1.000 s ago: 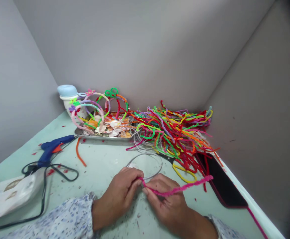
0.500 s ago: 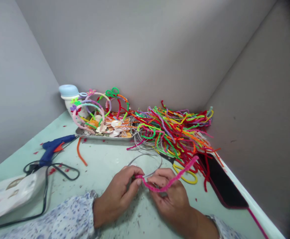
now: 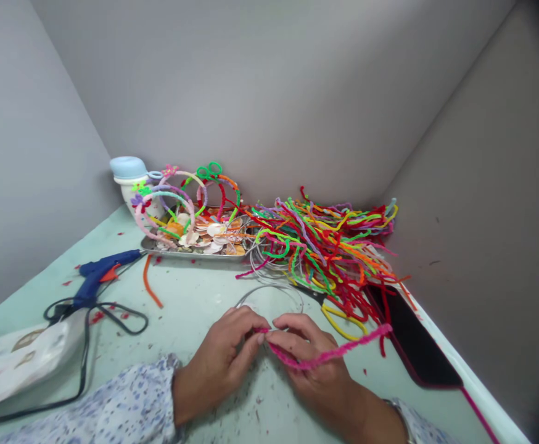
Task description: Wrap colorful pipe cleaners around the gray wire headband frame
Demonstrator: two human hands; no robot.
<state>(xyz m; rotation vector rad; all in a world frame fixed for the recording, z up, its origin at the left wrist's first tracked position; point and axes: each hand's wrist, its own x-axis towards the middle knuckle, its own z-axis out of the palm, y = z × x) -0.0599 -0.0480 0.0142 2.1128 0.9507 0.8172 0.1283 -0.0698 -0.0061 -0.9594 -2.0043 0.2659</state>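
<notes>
Near the front middle of the table, my left hand [image 3: 226, 351] pinches the wrapped end of a bright pink pipe cleaner [image 3: 338, 353] at a thin grey wire hoop [image 3: 270, 285]. My right hand [image 3: 327, 385] is closed beside it, thumb and fingertips meeting close to the left fingertips, on the hoop and the start of the loose pipe cleaner. The loose length runs across the right fingers and sticks out to the right. The hoop's far arc shows behind the hands; its near part is hidden by the fingers.
A pile of colourful pipe cleaners [image 3: 325, 234] lies behind, with yellow-handled scissors [image 3: 343, 324] and a black phone [image 3: 420, 342] at right. At the back left are a metal tray [image 3: 190, 254], finished-looking headbands [image 3: 165, 196] and a bottle [image 3: 131, 168]. A blue glue gun [image 3: 96, 274] with a cord lies left.
The loose pink tail has swung down and to the right. My right fingers have moved left, closer to the left fingertips. The left hand has barely moved.
</notes>
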